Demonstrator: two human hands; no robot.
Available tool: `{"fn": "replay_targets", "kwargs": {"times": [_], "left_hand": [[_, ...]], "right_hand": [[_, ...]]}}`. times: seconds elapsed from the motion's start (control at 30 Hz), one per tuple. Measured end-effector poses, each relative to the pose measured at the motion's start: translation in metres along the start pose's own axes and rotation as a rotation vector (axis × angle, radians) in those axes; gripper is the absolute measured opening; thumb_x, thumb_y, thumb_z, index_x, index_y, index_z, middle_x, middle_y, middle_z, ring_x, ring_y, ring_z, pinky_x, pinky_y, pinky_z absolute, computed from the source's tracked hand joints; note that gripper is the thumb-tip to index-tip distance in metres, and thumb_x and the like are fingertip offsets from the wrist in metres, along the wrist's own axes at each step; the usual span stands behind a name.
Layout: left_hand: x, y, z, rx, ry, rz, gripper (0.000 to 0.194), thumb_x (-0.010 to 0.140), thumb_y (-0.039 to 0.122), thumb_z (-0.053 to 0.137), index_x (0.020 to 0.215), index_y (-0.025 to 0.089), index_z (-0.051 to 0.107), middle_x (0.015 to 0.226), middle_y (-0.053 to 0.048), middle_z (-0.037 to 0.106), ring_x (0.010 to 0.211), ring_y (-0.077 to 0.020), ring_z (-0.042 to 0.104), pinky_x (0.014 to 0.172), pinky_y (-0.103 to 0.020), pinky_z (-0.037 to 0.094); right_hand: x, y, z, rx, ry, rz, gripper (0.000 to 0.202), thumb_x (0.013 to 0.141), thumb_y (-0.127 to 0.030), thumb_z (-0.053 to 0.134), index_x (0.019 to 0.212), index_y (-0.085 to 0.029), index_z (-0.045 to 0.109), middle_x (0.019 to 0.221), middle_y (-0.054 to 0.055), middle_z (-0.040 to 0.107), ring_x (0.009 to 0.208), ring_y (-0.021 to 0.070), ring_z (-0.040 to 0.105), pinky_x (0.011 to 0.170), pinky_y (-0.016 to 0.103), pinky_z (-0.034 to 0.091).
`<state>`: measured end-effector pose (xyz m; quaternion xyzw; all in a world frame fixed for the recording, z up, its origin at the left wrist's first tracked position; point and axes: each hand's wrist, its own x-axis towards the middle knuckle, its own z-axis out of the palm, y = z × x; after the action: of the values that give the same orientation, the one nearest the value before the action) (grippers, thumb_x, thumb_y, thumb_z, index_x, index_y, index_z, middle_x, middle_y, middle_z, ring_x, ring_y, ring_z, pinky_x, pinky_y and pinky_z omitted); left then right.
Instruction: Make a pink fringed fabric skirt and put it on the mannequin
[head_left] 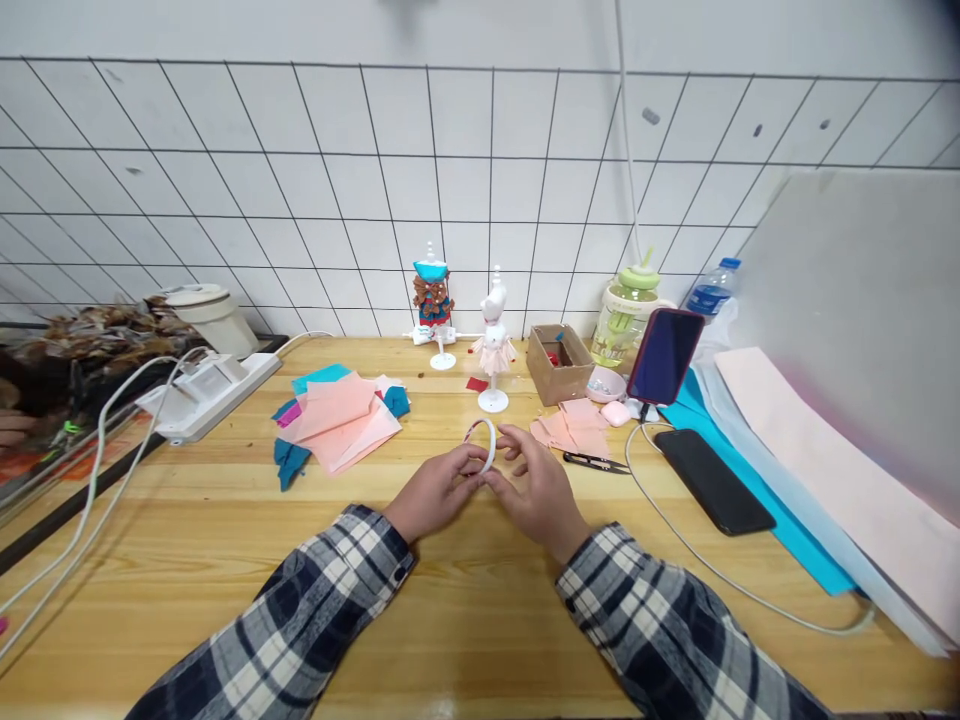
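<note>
My left hand (442,490) is closed on the lower left of a narrow white ring (491,450), which looks like a roll of tape and stands on edge. From the other side my right hand (540,485) has its fingers curled, with the thumb at the ring's lower edge and the forefinger beside its upper right. Just beyond the hands, a small white figure in a pale pink skirt (494,355) stands upright on a round white base. Behind it to the left is another figure (433,300) with a turquoise top and brown curls. A red scrap (477,384) lies between them.
Pink and blue fabric pieces (337,420) lie at left, near a white power strip (217,395). At right are a cardboard box (559,365), thread snips (596,462), a propped phone (666,355), a black phone (712,480), a trailing cable and coloured sheets (817,470).
</note>
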<state>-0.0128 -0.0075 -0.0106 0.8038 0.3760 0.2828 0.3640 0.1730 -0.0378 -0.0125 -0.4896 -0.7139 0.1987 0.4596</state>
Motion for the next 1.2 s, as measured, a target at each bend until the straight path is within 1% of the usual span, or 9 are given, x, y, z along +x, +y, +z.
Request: {"fn": "replay_targets", "kwargs": {"times": [0.1,0.33,0.6,0.77,0.9,0.97,1.03,1.1,1.2], "left_hand": [[-0.001,0.002,0.002,0.116,0.004,0.048,0.019,0.089,0.030,0.049,0.106,0.023,0.055,0.103,-0.005,0.069,0.094,-0.0199,0.065,0.084,-0.031,0.049],[-0.005,0.008,0.003,0.323,-0.013,0.142,0.017,0.090,0.023,0.043,0.100,0.021,0.057,0.096,-0.008,0.066,0.092,-0.0211,0.060,0.085,-0.034,0.045],[-0.007,0.016,0.003,0.479,-0.066,0.143,0.024,0.095,0.030,0.038,0.106,0.021,0.056,0.090,-0.007,0.066,0.084,-0.0219,0.059,0.077,-0.033,0.042],[-0.007,0.012,0.003,0.536,-0.076,0.130,0.024,0.095,0.029,0.038,0.106,0.022,0.058,0.088,-0.007,0.068,0.081,-0.0214,0.061,0.075,-0.032,0.042],[-0.007,0.012,0.003,0.513,-0.080,0.115,0.027,0.095,0.031,0.038,0.111,0.023,0.058,0.089,-0.006,0.069,0.082,-0.0216,0.061,0.074,-0.032,0.043],[-0.007,0.012,0.003,0.490,-0.077,0.105,0.026,0.095,0.032,0.038,0.111,0.023,0.058,0.090,-0.006,0.068,0.083,-0.0217,0.062,0.075,-0.032,0.043],[-0.006,0.013,0.003,0.463,-0.077,0.090,0.025,0.095,0.032,0.038,0.108,0.023,0.058,0.089,-0.006,0.068,0.083,-0.0211,0.061,0.075,-0.031,0.043],[-0.007,0.013,0.002,0.432,-0.083,0.073,0.025,0.095,0.032,0.038,0.105,0.023,0.059,0.088,-0.005,0.067,0.082,-0.0203,0.061,0.074,-0.030,0.043],[-0.007,0.014,0.001,0.384,-0.081,0.048,0.025,0.095,0.032,0.039,0.109,0.023,0.058,0.092,-0.004,0.068,0.085,-0.0192,0.061,0.075,-0.029,0.043]], "right_hand": [[0.000,0.002,0.002,-0.005,0.025,-0.020,0.044,0.083,-0.034,0.061,0.123,-0.020,0.051,0.113,0.010,0.065,0.099,0.0228,0.060,0.078,0.035,0.051],[-0.001,0.006,0.001,0.044,0.006,-0.031,0.043,0.078,-0.027,0.067,0.119,-0.022,0.053,0.108,0.008,0.066,0.095,0.0222,0.060,0.075,0.034,0.051],[-0.001,0.001,-0.004,-0.028,-0.021,-0.036,0.012,0.080,-0.023,0.065,0.092,-0.021,0.063,0.089,0.004,0.066,0.082,0.0198,0.057,0.073,0.032,0.047],[0.001,0.005,-0.004,-0.024,-0.082,0.011,0.009,0.080,-0.022,0.063,0.089,-0.021,0.063,0.084,0.002,0.065,0.077,0.0179,0.057,0.070,0.029,0.046],[-0.001,0.008,-0.001,-0.003,-0.102,0.027,0.004,0.081,-0.021,0.062,0.080,-0.021,0.058,0.084,0.002,0.066,0.078,0.0171,0.058,0.069,0.029,0.047],[-0.002,0.009,0.000,0.029,-0.062,0.067,0.009,0.080,-0.023,0.063,0.086,-0.020,0.057,0.092,0.003,0.067,0.076,0.0161,0.058,0.066,0.028,0.048],[-0.003,0.010,0.001,0.058,-0.013,0.094,0.024,0.080,-0.026,0.065,0.101,-0.020,0.056,0.102,0.005,0.066,0.075,0.0155,0.059,0.064,0.028,0.050],[-0.003,0.010,0.001,0.055,0.005,0.054,0.033,0.081,-0.028,0.065,0.112,-0.022,0.056,0.108,0.007,0.065,0.077,0.0162,0.060,0.063,0.028,0.051],[0.000,0.011,-0.002,0.008,0.026,-0.056,0.015,0.085,-0.027,0.061,0.098,-0.023,0.066,0.107,0.006,0.067,0.084,0.0182,0.061,0.068,0.031,0.051]]}}
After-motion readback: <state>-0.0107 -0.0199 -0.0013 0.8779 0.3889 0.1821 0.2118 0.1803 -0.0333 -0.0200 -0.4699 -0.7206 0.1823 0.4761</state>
